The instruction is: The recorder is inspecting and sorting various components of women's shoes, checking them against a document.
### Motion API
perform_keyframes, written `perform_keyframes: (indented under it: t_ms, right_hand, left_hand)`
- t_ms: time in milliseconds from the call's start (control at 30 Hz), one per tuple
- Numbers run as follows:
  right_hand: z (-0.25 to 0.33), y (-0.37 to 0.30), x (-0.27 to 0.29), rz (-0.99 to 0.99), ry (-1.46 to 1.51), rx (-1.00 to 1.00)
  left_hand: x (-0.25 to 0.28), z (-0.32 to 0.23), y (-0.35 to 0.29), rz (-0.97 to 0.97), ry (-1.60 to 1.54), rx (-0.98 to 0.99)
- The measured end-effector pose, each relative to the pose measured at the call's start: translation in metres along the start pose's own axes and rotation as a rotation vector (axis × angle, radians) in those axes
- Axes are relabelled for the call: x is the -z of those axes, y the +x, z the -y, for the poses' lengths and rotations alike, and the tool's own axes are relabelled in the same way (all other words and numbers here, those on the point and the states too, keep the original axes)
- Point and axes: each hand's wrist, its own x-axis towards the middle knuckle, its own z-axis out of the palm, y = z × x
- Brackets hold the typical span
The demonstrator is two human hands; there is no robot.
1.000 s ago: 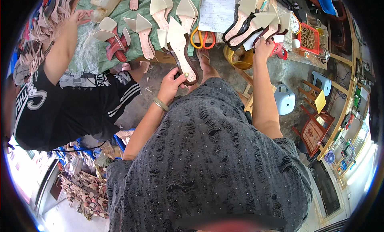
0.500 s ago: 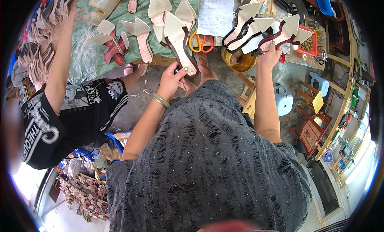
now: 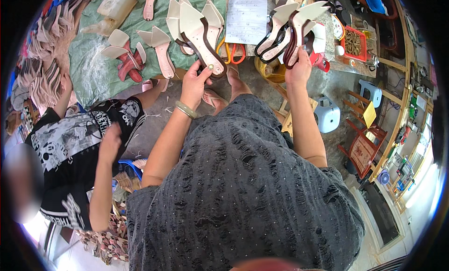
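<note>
My left hand [image 3: 192,89] is closed on the heel end of a pointed shoe insole [image 3: 199,35], pale inside with a dark brown edge. Its thumb lies on top. Behind that insole stand several similar pale ones. At the right, my right hand [image 3: 298,71] grips a maroon-edged insole [image 3: 295,37] near its heel; more than one may be in the grip, and the overlap hides this. Black-edged insoles [image 3: 275,35] lie just left of it. Orange-handled scissors [image 3: 237,54] rest at the table edge between my hands.
A written paper sheet [image 3: 246,18] lies on the green plastic sheet [image 3: 93,51]. Other insoles [image 3: 159,49] are at its left. A red tray [image 3: 354,44] stands at the right. A co-worker [image 3: 70,144] is at my left. Blue stools [image 3: 327,116] stand on the floor.
My right hand has moved left with the maroon-edged insole, now beside the black-edged ones. My left hand still holds its insole, slightly further left. The co-worker's arm has withdrawn from the table.
</note>
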Motion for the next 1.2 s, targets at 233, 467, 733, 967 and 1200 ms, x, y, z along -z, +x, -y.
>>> perform_keyframes:
  t_ms: [233,467,733,967,1200]
  right_hand:
    - [-0.02,-0.031,-0.035,0.076,-0.099,-0.313]
    - [-0.05,-0.088,-0.076,0.285,-0.128,-0.475]
    - [-0.069,-0.106,-0.075,0.556,-0.704,0.116]
    - [-0.055,-0.111,-0.083,0.597,-0.737,0.157]
    - [-0.05,-0.121,-0.09,0.67,-0.632,0.249]
  left_hand:
    - [0.001,0.007,0.0,0.0,0.038,0.013]
    - [-0.003,0.013,-0.007,0.02,0.076,-0.02]
    - [-0.004,0.007,-0.017,-0.028,0.083,-0.096]
    - [-0.004,0.009,-0.03,0.0,0.159,-0.101]
    - [-0.01,0.003,-0.045,0.001,0.127,-0.24]
